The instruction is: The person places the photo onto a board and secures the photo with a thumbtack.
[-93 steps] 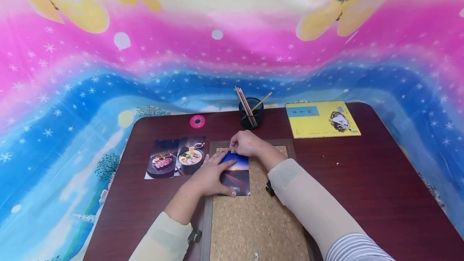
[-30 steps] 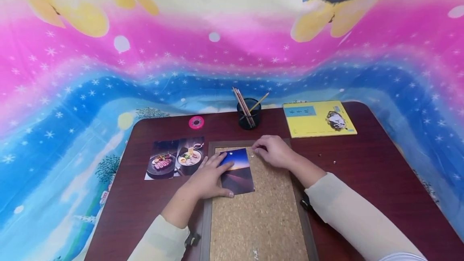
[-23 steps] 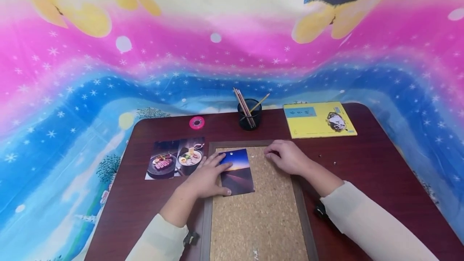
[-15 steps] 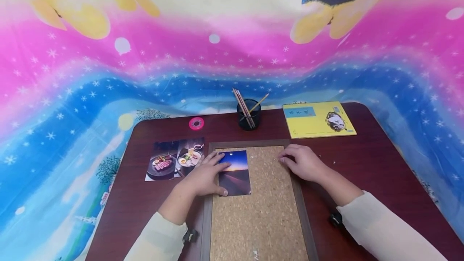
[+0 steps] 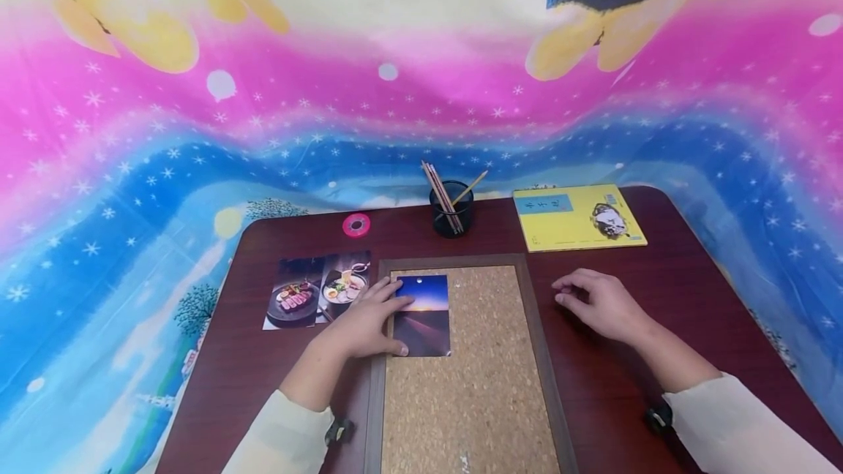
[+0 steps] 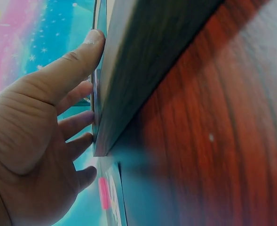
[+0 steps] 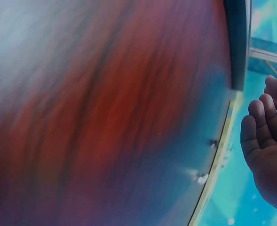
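My left hand [image 5: 369,320] lies spread over the left edge of a sunset photo [image 5: 424,331], fingertips and thumb touching it. The photo lies at the upper left of a framed corkboard [image 5: 474,393], with a pushpin [image 5: 419,281] at its top. Another small pushpin [image 5: 458,285] sits in the cork to the photo's right. Over the table right of the board is my right hand [image 5: 602,306], its fingers loosely bent, with nothing visible in them. In the right wrist view, a pale pushpin [image 7: 202,178] and a darker one [image 7: 213,143] lie on the table beyond the hand.
Two food photos, a meat dish [image 5: 293,302] and a noodle bowl [image 5: 344,285], lie left of the board. Behind are a pink tape roll [image 5: 356,224], a black mesh cup [image 5: 453,219] of pencils, and a yellow book [image 5: 579,229]. A patterned cloth [image 5: 395,123] hangs behind the table.
My right hand has left the photo's top, where a pin now shows, and moved right past the board's frame. The photo tilted and straightened again under my left hand, which shifted slightly left.
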The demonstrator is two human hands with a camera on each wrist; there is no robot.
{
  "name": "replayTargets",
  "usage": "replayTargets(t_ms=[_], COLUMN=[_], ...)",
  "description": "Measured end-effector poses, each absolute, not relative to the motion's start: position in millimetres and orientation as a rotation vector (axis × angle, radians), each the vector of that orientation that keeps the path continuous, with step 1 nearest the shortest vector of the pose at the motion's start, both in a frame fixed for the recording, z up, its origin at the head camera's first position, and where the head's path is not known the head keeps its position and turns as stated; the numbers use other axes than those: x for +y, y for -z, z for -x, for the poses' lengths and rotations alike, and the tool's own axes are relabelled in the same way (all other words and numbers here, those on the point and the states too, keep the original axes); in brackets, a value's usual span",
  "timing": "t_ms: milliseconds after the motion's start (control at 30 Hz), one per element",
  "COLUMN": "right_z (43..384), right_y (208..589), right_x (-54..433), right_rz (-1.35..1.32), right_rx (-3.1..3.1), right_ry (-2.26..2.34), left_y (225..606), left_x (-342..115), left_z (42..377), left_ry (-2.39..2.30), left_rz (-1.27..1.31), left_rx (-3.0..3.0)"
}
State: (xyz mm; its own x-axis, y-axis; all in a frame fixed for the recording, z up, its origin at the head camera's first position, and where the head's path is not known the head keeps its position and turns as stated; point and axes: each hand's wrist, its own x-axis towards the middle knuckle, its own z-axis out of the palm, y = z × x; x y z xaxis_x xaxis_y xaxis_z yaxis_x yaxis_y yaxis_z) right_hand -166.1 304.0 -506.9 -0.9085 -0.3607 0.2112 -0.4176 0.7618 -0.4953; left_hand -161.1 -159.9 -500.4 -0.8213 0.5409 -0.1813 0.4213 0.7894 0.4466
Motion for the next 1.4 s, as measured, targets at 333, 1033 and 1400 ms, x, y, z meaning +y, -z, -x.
replayTargets(t_ms=[333,1033,1400], right_z=[158.9,149.8,150.5], right_y=[511.2,512.5,517.1], right_x=[327.6,370.9,389.6], right_rz=[-0.582,-0.461,-0.424], right_rx=[-2.870,-2.897,-2.959], right_ry=[-0.783,-0.694,-0.671], left_y=[502.3,502.1,508.1], left_x=[-172.0,-246.6,-295.8], left_z=[156.4,162.2,173.5], left_ry=[-0.669,-0.743,-0.615], left_rz=[-0.735,-0.573,-0.385], left_rx=[2.705,2.928,3.022])
